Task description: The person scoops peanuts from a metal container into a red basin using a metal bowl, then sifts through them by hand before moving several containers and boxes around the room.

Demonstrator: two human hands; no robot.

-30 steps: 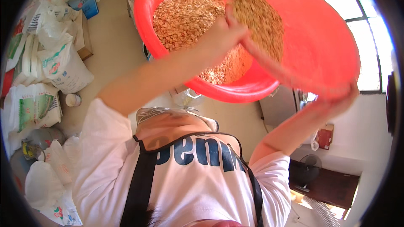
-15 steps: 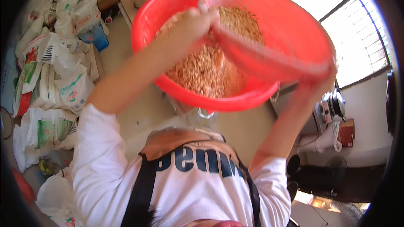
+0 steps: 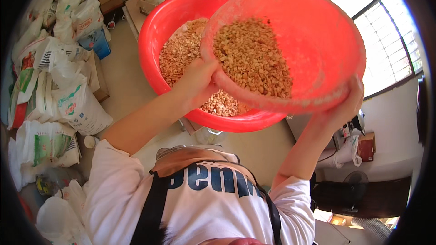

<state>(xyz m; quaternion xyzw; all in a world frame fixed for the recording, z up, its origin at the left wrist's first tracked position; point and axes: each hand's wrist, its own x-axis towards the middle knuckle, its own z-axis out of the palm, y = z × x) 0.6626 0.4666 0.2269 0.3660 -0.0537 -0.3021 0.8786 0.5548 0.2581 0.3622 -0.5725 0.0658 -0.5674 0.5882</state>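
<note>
My left hand (image 3: 199, 78) grips the near-left rim of a red plastic bowl (image 3: 318, 41), and my right hand (image 3: 349, 96) holds its right side. The bowl is raised and tipped, with a golden-brown heap of oat-like flakes (image 3: 252, 61) gathered in its left half. It overlaps a second red tub (image 3: 152, 52) behind and below it, which holds paler flakes (image 3: 177, 52) with some powder. Part of the second tub's inside is hidden by the held bowl.
White sacks and bags (image 3: 81, 102) pile along the left, near a blue container (image 3: 95, 45) and cardboard boxes (image 3: 109, 0). A clear jar (image 3: 209, 138) stands below the tub. A bright barred window (image 3: 388, 36) is at upper right, a dark fan (image 3: 356, 183) at lower right.
The held bowl has shifted, blurred half a second ago, and now sits nearer me with its flakes showing more fully. Both arms have moved with it, my left hand coming lower.
</note>
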